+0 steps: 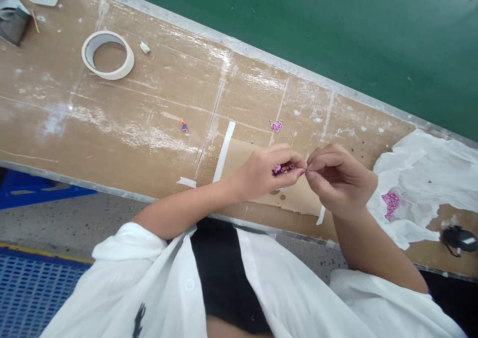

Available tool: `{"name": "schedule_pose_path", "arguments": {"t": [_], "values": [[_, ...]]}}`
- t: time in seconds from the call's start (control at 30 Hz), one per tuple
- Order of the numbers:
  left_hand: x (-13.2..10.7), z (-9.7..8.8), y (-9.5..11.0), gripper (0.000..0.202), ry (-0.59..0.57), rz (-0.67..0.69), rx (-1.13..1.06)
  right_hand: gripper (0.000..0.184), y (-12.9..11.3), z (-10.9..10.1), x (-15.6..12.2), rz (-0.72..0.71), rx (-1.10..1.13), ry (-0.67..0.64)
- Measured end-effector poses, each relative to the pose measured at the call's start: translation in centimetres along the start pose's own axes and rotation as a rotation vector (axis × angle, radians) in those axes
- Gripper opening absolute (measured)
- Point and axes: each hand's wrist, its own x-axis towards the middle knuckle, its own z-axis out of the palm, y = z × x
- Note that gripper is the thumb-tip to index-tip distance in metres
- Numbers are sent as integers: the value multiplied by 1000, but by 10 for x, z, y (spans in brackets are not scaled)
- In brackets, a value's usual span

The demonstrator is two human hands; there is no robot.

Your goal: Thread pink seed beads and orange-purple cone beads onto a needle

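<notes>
My left hand [261,171] is closed round a small purple, pink and orange piece [284,169], which shows between thumb and fingers. Most of that piece is hidden by the hand. At its tip my right hand [339,178] pinches with thumb and forefinger, almost touching the left fingertips. What the right fingers hold is too small to make out. Both hands are above a brown paper sheet [239,154] taped to the table. Farther back lies a little heap of pink bits [276,126]. A small purple piece with an orange top [183,125] lies to the left.
Cardboard covers the table [149,114]. A masking tape roll [127,66] lies at the back left. At right, crumpled white tissue [418,164] carries more pink bits [391,204], with a black object [459,239] beside it. A green surface [336,29] borders the far edge.
</notes>
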Motion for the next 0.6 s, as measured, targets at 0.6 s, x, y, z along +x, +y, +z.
{"name": "schedule_pose_path", "arguments": {"t": [0.6], "values": [[12,-1,10,22,223,-676,-711,13,6,-22,-21,-125,-496,-623]]}}
